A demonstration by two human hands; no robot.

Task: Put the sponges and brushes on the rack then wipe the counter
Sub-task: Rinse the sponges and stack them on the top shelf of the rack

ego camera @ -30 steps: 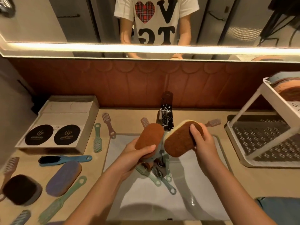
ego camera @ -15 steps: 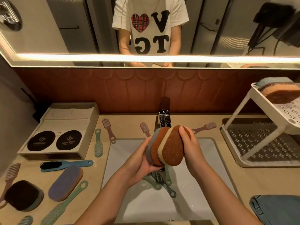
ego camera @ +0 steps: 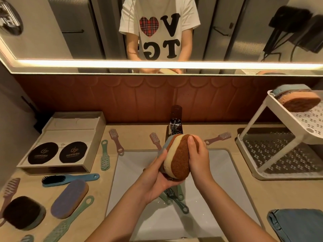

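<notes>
**Holding Two Sponges Over the Sink**

Both hands clasp a pair of sponges [ego camera: 177, 159] pressed together on edge above the white rectangular sink [ego camera: 227, 172]. The left hand [ego camera: 155, 180] cups them from beneath with curled fingers. The right hand [ego camera: 197, 159] wraps its fingers over the coarse brown scouring face. Each sponge is oval, one of cream foam, the other blue-grey, both backed with a rough rust-brown pad.

What look like two stacked sponges [ego camera: 297, 100] lie on the upper tier of the white, perforated two-tier rack [ego camera: 307, 119].

On the beige counter [ego camera: 139, 130] lie four slim pink brushes [ego camera: 114, 137], one black-bristled blue brush [ego camera: 70, 179], one purple oval sponge [ego camera: 70, 198] and one dark fuzzy pad [ego camera: 22, 212]. A folded blue cloth [ego camera: 297, 226] sits at the right. Green brushes [ego camera: 174, 198] lie in the sink under the hands, too hidden to count.
</notes>
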